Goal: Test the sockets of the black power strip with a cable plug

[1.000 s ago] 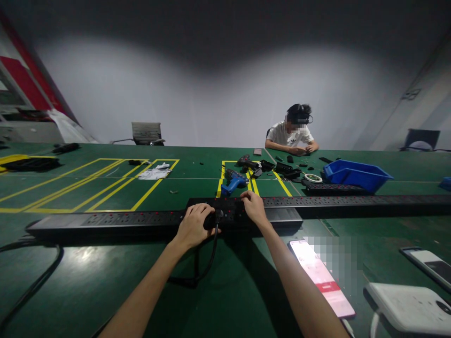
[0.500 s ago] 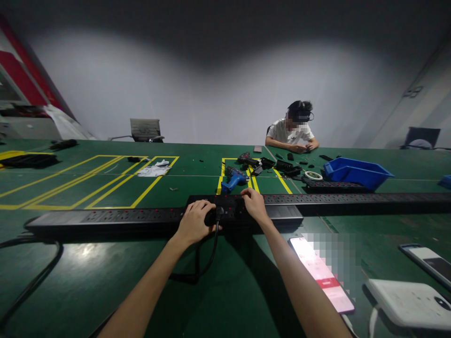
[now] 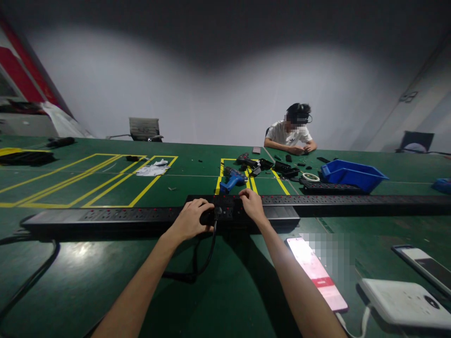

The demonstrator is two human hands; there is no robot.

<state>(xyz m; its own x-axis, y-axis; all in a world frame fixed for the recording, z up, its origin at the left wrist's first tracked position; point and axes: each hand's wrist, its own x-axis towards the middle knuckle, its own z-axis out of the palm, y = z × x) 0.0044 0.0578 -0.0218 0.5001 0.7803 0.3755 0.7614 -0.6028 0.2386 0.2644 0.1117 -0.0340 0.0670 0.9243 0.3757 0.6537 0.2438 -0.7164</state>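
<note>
Several black power strips with sockets and small red lights lie across the table in front of me. My left hand [image 3: 192, 218] is closed around a shorter black power strip [image 3: 228, 203], which rests on a long one [image 3: 123, 216]. Beside its thumb a black plug [image 3: 218, 212] sits in a socket, and its cable [image 3: 212, 251] loops down onto the table. My right hand [image 3: 251, 205] has its fingers curled on the right part of the same shorter strip. Its fingertips are partly hidden, as is whatever dark part lies under the left palm.
Beyond the strips lie a blue power drill [image 3: 232, 179], a second drill [image 3: 244, 159], black parts, a tape roll [image 3: 310, 177] and a blue bin [image 3: 352, 176]. To the right are phones [image 3: 319, 274] and a white device [image 3: 401, 300]. A person [image 3: 291, 131] sits opposite.
The view has shifted very slightly. Both hands keep the same place and grip on the shorter power strip, and the plug stays in its socket.
</note>
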